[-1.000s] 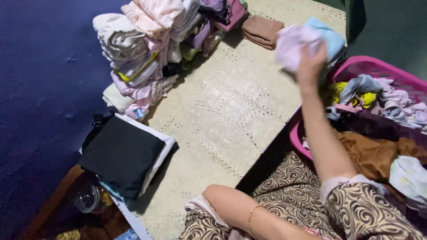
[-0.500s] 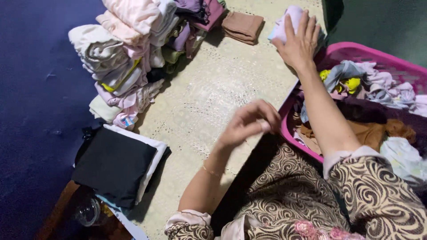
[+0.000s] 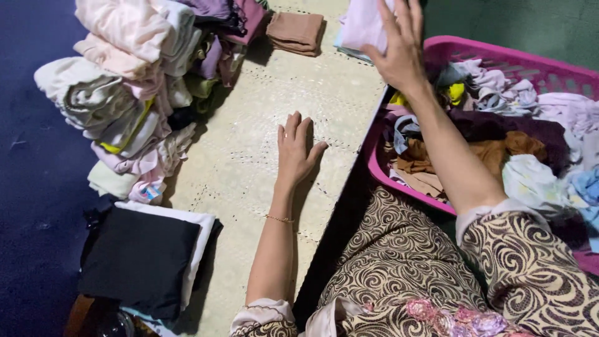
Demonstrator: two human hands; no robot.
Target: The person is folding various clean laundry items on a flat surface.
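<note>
On the cream mat, the left hand is laid flat and empty, while a folded lilac garment is pressed under the right hand's spread fingers. Folded stacks are built up; much crumpled laundry is left in the pink basket.

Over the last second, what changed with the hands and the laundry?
The right hand carried the lilac cloth down onto the folded stack by the basket and now lies on it. The left hand came forward and pressed flat on the mat. The piles stayed.
</note>
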